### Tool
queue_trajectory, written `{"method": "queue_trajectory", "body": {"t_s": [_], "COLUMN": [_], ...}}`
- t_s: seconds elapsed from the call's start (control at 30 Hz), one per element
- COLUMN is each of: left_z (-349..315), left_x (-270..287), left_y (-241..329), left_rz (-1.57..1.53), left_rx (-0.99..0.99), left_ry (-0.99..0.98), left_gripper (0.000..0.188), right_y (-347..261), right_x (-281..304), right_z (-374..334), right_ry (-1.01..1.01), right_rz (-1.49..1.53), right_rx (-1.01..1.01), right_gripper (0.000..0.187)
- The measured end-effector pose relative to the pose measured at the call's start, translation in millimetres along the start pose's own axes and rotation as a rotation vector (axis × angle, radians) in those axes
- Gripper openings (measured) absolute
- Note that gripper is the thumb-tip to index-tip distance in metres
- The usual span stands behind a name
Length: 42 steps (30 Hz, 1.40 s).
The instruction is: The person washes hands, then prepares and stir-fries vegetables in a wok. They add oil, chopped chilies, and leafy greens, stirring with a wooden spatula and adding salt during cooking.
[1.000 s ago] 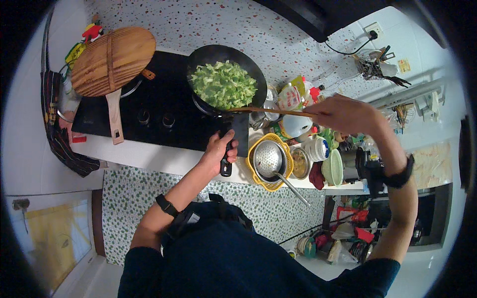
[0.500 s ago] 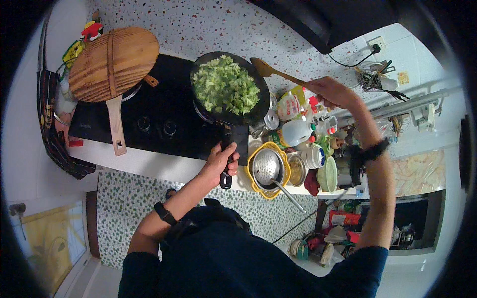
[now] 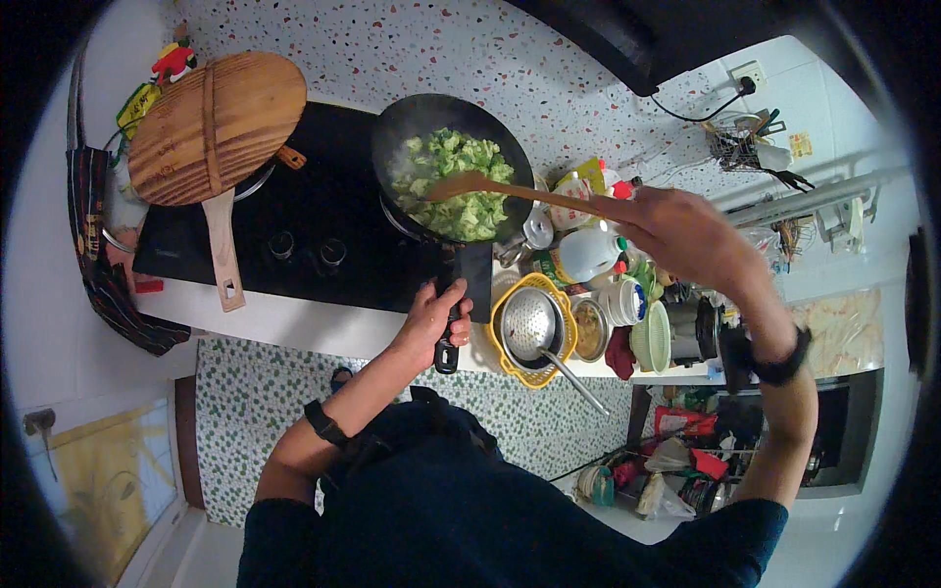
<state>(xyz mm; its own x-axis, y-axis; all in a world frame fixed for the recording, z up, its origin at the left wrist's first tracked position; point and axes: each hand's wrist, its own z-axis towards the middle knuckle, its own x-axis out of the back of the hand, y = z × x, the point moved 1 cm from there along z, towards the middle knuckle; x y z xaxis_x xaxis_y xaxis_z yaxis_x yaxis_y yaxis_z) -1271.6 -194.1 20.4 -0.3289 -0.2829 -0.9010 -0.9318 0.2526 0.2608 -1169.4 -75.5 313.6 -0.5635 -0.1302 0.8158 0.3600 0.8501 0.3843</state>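
A dark wok [image 3: 392, 116] stands on the right side of the black stovetop [image 3: 328, 196]. Chopped green broccoli [image 3: 480, 157] lies in it, with faint steam at the left. My left hand [image 3: 437, 318] is closed round the wok's black handle [image 3: 446, 358], which points toward me. From the right, my right hand [image 3: 676, 235] grips a wooden spatula [image 3: 529, 191]. The spatula's blade lies among the broccoli near the wok's middle.
A round wooden lid [image 3: 255, 118] and a wooden spatula handle [image 3: 223, 255] are at the left burner. Right of the stove stand a yellow basket [image 3: 495, 338] with a slotted ladle [image 3: 529, 318], a steel bowl [image 3: 590, 328], bottles [image 3: 586, 257] and a green strainer [image 3: 650, 338].
My right hand has brought the spatula from beside the wok's right rim down into the broccoli, shifting the pieces rightward. My left hand keeps its hold on the handle.
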Motion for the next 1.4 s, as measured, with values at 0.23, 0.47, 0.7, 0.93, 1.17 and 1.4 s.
{"method": "queue_trajectory", "body": {"t_s": [0.23,0.47,0.7,0.93,1.17,1.4], "left_z": [1,-1,-2,0,-4,0], "left_x": [-7,-3,-1,2,-1,-1], "left_y": [-3,0,2,4,7,1], "left_rz": [0.001,0.017,0.022,0.046,0.051,0.036], "left_rx": [0.001,-0.006,0.025,0.024,0.029,0.018], "left_ry": [0.057,0.027,0.011,-0.021,0.043,0.027], "left_gripper": [0.018,0.018,0.018,0.019,0.016,0.015], "right_y": [-12,84,116,65,24,-9], "right_x": [-51,-38,-97,-74,-2,-50], "right_z": [24,12,114,96,-16,-10], "right_ry": [0.036,-0.174,-0.198,0.304,0.091,0.062], "right_rz": [0.054,0.763,1.035,0.203,-0.077,-0.218], "right_rx": [0.090,-0.190,-0.342,0.233,-0.005,0.055], "right_gripper": [0.034,0.032,0.025,0.040,0.043,0.045]}}
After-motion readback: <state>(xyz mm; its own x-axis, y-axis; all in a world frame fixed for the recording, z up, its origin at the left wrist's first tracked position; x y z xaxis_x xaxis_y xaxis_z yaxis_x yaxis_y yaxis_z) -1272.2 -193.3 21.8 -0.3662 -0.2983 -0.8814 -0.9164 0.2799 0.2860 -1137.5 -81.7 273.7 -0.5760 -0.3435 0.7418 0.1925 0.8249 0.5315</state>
